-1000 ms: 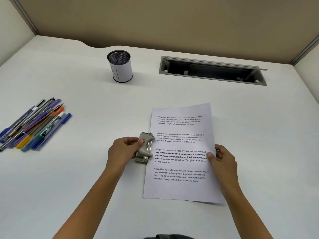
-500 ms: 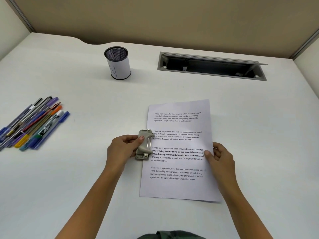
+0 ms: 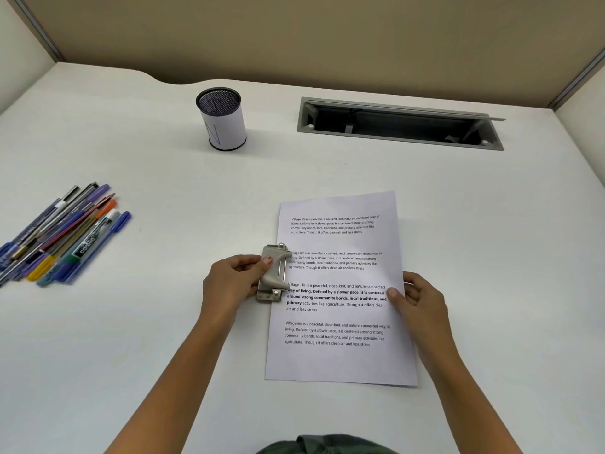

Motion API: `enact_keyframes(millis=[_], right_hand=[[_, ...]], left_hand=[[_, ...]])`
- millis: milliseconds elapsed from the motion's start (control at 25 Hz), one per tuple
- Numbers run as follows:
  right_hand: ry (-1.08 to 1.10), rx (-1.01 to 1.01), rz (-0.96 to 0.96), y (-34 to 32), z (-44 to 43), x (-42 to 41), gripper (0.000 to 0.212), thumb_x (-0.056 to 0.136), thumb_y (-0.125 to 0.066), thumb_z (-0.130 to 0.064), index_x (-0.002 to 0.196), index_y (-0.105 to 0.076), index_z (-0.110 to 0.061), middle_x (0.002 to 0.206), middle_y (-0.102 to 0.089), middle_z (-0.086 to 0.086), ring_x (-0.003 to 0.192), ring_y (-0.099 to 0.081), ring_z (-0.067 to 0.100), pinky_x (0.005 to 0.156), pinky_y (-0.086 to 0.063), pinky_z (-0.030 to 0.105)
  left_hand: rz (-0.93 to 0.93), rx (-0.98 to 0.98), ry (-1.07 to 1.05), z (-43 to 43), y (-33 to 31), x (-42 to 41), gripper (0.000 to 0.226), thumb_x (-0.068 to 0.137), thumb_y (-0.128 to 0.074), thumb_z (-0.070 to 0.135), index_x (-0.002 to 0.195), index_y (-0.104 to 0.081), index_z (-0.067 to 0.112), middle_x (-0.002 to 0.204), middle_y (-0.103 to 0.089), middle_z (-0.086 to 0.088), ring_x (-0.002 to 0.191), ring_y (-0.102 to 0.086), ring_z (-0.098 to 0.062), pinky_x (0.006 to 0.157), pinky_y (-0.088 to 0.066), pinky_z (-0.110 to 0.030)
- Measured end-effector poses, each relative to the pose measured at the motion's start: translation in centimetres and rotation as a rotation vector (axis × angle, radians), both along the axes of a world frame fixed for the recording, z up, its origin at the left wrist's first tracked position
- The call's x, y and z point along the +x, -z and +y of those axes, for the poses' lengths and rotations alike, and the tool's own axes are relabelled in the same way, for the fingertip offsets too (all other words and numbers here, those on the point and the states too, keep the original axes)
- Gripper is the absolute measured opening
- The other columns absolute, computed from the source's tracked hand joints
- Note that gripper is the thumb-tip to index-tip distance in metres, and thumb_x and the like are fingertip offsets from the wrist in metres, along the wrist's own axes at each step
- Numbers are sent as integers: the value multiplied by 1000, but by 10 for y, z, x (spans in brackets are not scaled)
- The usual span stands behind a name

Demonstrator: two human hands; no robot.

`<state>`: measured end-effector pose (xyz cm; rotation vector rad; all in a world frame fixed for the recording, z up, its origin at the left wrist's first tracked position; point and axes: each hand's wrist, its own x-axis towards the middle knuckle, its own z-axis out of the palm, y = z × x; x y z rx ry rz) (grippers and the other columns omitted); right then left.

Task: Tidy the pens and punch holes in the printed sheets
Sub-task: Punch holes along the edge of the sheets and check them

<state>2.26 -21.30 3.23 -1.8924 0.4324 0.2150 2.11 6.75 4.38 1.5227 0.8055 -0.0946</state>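
— How are your hands set?

— My left hand (image 3: 235, 280) reaches in from the desk's near edge. Its fingers are curled round the back of the hole punch (image 3: 273, 273) and its thumb lies on the lever. My right hand (image 3: 422, 299) pinches the right edge of the printed sheets (image 3: 340, 362), thumb flat on top of the paper and the other fingers curled at the edge. Whether they reach under it I cannot tell.

— Where do the task's things lie?

— The sheets lie flat on the desk (image 3: 163, 322), toward its near edge, long side running away from me. The punch sits at their left edge, about halfway along, its mouth over the margin. The pens (image 3: 62, 234) lie in 1 loose bundle by the desk's left edge, well apart from the paper. The pen cup (image 3: 222, 121) stands upright toward the far edge.

— Room to move?

— Open desk stretches between pens and punch, and beyond my right hand. A cable slot (image 3: 399, 124) runs along the far edge, right of the cup.
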Motion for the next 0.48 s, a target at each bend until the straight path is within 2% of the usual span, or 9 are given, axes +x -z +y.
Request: enact_keyframes(millis=[120,480], right_hand=[[6,26,13,0,-2,1,23,87,-64,-12,97,-64,-32,95,-75,-10,87,-73,15,88,-55,46],[53,53,1,3,-1,0,25,85,-66,-11,105,-65,-26,98,-75,-4,89,-72,20,90,-54,50]], left_hand=[[-3,1,1,0,1,0,32,77,-78,26,104,-71,11,98,-73,-9,90,-71,-24,81,-57,-32],[-1,-5,0,0,2,0,30,77,-78,26,103,-70,12,98,-73,-10,87,-70,-23,77,-56,-29]])
